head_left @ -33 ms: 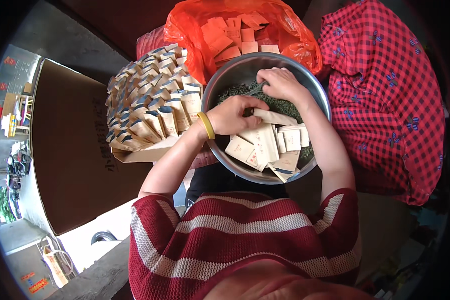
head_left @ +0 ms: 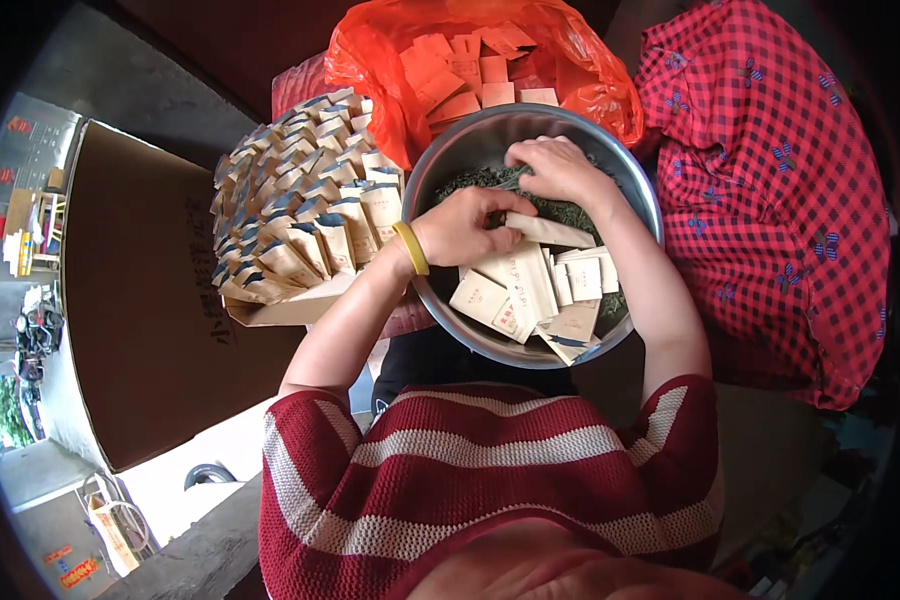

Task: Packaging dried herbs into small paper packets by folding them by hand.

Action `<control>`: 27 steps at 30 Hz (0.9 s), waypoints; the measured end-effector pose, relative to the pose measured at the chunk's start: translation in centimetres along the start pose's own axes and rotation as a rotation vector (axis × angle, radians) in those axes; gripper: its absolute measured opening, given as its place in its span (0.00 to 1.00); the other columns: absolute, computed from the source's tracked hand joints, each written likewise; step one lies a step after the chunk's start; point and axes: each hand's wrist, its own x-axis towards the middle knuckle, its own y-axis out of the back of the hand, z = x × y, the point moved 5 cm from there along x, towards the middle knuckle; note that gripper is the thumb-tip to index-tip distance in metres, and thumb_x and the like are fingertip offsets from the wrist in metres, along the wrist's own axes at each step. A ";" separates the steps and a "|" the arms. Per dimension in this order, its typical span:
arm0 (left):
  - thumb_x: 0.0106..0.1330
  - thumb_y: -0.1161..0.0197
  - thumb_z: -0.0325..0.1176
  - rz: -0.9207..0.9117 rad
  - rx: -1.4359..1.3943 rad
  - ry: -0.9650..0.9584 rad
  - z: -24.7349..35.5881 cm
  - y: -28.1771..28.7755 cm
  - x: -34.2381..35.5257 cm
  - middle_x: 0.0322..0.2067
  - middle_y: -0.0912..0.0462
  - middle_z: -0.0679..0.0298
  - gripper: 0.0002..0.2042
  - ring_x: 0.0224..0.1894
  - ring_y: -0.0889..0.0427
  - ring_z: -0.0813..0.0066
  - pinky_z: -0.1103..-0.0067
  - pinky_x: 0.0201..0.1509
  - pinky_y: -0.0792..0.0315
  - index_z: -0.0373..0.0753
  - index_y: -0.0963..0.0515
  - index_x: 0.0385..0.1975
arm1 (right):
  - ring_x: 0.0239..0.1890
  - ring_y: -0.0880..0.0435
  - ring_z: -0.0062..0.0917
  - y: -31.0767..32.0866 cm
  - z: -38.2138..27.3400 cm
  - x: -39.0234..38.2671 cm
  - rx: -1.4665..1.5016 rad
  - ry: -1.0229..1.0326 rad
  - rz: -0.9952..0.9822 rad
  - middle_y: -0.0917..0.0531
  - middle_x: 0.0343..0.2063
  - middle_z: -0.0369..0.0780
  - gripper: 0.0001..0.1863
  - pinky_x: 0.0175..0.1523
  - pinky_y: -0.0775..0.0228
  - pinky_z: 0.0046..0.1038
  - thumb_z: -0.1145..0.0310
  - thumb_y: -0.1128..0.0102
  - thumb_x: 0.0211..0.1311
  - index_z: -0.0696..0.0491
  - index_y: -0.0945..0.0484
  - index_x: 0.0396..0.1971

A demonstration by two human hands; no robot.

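Note:
A wide steel bowl holds dark green dried leaves, with several tan paper packets lying on top toward its near side. My left hand, with a yellow band at the wrist, is over the bowl's left part. Its thumb and fingers are closed on a small tan paper packet that points to the right. Just beyond it, my right hand is low over the leaves with curled fingers. A pale greenish, blurred thing shows by its fingertips, too unclear to name.
Left of the bowl, a carton holds rows of filled tan packets standing upright. Behind is an orange-red plastic bag with flat reddish packets. Red checked cloth bulges at right. A tall cardboard flap stands far left.
My right hand has shifted slightly to the left over the leaves, and the pale greenish thing by its fingers is less distinct. My left hand and its packet stay almost in place.

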 end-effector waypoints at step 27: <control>0.61 0.33 0.32 0.888 -0.081 -0.315 -3.9 4.0 0.7 0.47 0.19 0.55 0.26 0.46 0.18 0.74 0.77 0.49 0.24 0.32 0.32 0.58 | 0.38 0.22 0.13 1.9 -2.4 -0.1 1.031 0.176 -0.112 0.19 0.34 0.32 0.14 0.46 0.28 0.20 0.69 0.35 0.61 0.60 0.22 0.44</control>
